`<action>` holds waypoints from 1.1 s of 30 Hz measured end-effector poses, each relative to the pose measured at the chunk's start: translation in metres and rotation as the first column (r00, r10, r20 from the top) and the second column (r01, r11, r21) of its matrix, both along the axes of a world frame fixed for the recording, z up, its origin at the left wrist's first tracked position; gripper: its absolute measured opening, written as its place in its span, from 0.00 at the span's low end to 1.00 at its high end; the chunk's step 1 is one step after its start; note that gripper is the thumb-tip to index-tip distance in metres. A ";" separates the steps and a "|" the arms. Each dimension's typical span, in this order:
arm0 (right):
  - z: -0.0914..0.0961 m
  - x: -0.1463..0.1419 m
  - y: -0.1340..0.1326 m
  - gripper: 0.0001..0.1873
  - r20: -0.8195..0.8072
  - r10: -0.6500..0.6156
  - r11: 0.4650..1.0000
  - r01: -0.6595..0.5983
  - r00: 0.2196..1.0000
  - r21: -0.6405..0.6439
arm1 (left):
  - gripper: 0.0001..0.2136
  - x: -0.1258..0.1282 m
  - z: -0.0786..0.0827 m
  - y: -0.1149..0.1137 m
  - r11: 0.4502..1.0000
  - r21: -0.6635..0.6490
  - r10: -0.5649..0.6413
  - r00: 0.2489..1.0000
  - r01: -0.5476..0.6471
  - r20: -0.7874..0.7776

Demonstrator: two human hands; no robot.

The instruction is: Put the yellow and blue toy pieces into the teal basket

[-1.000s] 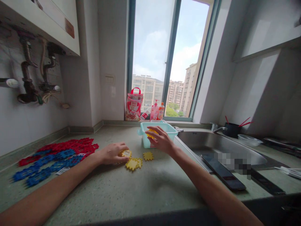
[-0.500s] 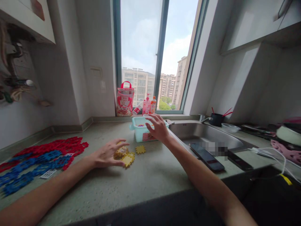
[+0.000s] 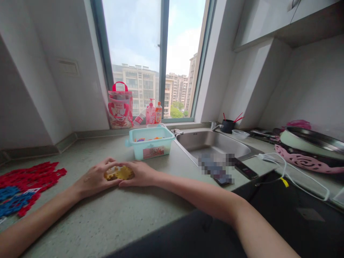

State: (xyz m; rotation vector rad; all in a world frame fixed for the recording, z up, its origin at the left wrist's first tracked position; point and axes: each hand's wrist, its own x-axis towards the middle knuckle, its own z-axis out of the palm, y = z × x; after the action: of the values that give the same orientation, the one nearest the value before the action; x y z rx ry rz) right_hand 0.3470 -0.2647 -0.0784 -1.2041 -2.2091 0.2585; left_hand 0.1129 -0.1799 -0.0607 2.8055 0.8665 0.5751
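Several yellow toothed building pieces [image 3: 122,173] lie bunched on the counter between my two hands. My left hand [image 3: 100,175] curves round their left side, its thumb along the near edge. From the right, my right hand [image 3: 138,173] wraps round the same pieces, and the tips of both hands meet or nearly meet in front and behind. Just beyond them stands a light-blue plastic basket [image 3: 154,147] with small coloured pieces inside. Red lattice pieces [image 3: 34,177] and blue lattice pieces [image 3: 16,200] are spread flat at the left.
A steel sink [image 3: 215,143] is set into the counter [image 3: 129,215] at the right. Beside it lie a blurred-out phone and another dark phone [image 3: 245,168]. A white cable [image 3: 309,182] trails farther right, near a pan [image 3: 311,143]. Bottles [image 3: 151,114] and a bag [image 3: 120,109] stand by the window.
My right hand has come down from the basket to the yellow pieces. My left hand has closed in round them, and the separate yellow piece is now within the bunch. The view has shifted right.
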 end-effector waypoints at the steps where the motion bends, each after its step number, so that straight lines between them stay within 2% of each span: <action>1: -0.001 0.001 0.002 0.44 -0.006 -0.001 1.000 0.001 1.000 -0.004 | 0.29 0.000 0.001 0.000 1.000 0.001 -0.004 1.000 0.004 0.003; 6: -0.005 0.005 0.011 0.36 -0.014 0.022 0.999 -0.022 1.000 -0.032 | 0.23 -0.005 0.009 -0.001 0.993 -0.071 -0.102 0.993 0.097 -0.059; 8: -0.006 0.009 0.013 0.33 -0.018 0.046 0.999 -0.046 0.999 -0.010 | 0.20 -0.006 0.008 -0.002 0.992 -0.068 -0.106 0.993 0.103 -0.048; 12: -0.002 0.013 0.011 0.32 0.035 0.071 0.994 -0.074 0.997 0.083 | 0.18 -0.005 0.002 -0.005 0.998 0.000 -0.062 0.998 0.062 0.017; 15: 0.002 0.012 0.007 0.23 0.097 0.092 0.987 -0.104 0.991 0.121 | 0.18 -0.003 0.000 -0.007 0.997 0.059 -0.052 0.997 0.049 0.052; 18: 0.005 0.011 0.003 0.19 0.122 0.064 0.985 -0.082 0.990 0.151 | 0.17 -0.006 0.002 -0.003 0.994 0.102 -0.042 0.999 0.039 0.029; 23: 0.014 0.009 -0.007 0.19 0.077 -0.008 0.955 -0.015 0.997 0.297 | 0.19 -0.014 0.004 0.004 0.987 0.131 0.098 0.994 -0.091 -0.042; 25: 0.027 0.012 -0.013 0.19 0.036 -0.019 0.928 0.004 0.999 0.372 | 0.18 -0.015 0.005 0.001 0.985 0.142 0.106 0.991 -0.094 -0.077; 27: 0.048 0.021 -0.015 0.20 -0.046 0.001 0.883 0.021 0.999 0.469 | 0.16 -0.014 0.007 -0.005 0.983 0.159 0.110 0.989 -0.094 -0.098; 29: 0.075 0.035 -0.008 0.19 -0.249 0.042 0.799 0.117 0.968 0.590 | 0.15 -0.012 0.010 -0.011 0.981 0.172 0.108 0.989 -0.089 -0.105; 31: 0.101 0.051 0.009 0.18 -0.423 0.022 0.756 0.262 0.906 0.601 | 0.14 -0.011 0.012 -0.016 0.979 0.184 0.112 0.988 -0.091 -0.104; 33: 0.121 0.067 0.031 0.16 -0.518 -0.085 0.748 0.398 0.851 0.531 | 0.13 -0.011 0.013 -0.019 0.976 0.194 0.125 0.987 -0.104 -0.101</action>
State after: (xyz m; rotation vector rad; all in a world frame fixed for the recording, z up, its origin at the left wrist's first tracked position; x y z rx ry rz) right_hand 0.4141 -0.2336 0.0424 -0.9137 -1.4932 -0.2699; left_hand 0.1018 -0.1991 -0.0473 2.9980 1.0538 0.5461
